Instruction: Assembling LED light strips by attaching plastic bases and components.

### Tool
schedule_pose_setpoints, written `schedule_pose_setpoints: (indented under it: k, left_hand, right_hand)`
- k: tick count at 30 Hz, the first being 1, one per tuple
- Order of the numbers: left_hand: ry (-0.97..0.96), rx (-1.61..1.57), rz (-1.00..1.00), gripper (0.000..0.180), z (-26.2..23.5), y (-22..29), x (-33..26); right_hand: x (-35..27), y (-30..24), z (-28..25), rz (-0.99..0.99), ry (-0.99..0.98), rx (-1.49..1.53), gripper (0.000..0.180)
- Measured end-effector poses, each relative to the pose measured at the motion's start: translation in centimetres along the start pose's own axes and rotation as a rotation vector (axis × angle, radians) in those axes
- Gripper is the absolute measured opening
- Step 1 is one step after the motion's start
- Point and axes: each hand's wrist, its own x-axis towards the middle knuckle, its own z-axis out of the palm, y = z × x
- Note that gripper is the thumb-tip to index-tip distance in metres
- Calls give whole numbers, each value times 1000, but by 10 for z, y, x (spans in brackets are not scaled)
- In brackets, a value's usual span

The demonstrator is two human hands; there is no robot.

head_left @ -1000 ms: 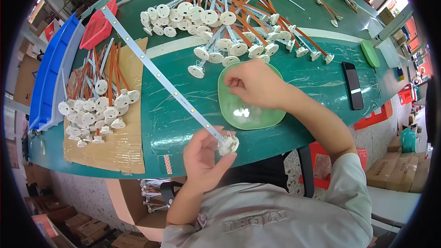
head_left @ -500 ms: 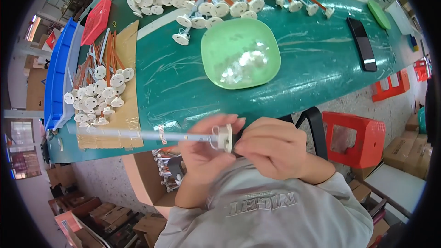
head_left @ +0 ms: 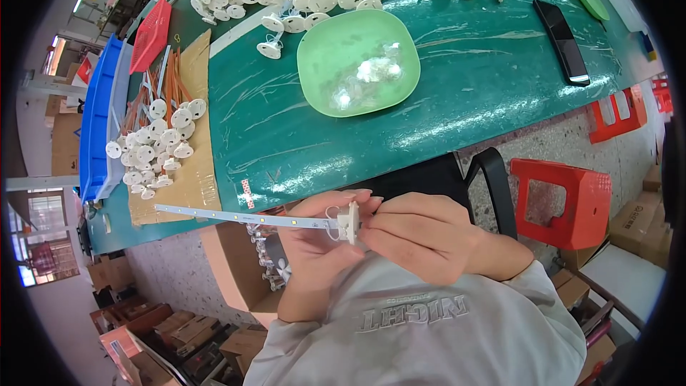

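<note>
Close to your chest, your left hand (head_left: 314,246) grips the long white strip (head_left: 236,216), and your right hand (head_left: 421,232) pinches the white end cap (head_left: 351,222) at its near end; both hands are closed on the part. The strip's far end hangs unsupported, so it could bend or catch the table edge (head_left: 400,161). Beyond sits the green bowl (head_left: 314,82).

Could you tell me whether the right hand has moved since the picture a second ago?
Yes. The right hand was over the green bowl on the table; it has come back toward the body, off the table, to the white cap on the strip.
</note>
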Motion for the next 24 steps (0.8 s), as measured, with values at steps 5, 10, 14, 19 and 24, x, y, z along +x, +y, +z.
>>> schedule_pose_setpoints:
  k: [5, 10, 14, 19, 24]
  left_hand:
    - [-11, -78, -18, 62, -3, -2, 0]
    - [-1, -134, -65, 60, -4, -1, -1]
    - [-37, -135, -90, 62, -5, -2, -2]
    - [-109, -113, -2, 68, -5, -13, -3]
    - [-101, -350, 44, 62, 2, -24, -13]
  right_hand:
    - [-2, -3, 6, 6, 7, -39, 28]
    - [-3, 3, 5, 48, 11, 97, 26]
    - [-4, 2, 2, 223, 29, 280, 22]
    - [-7, 1, 3, 177, 28, 173, 20]
    - [-13, -3, 12, 70, 102, 82, 19]
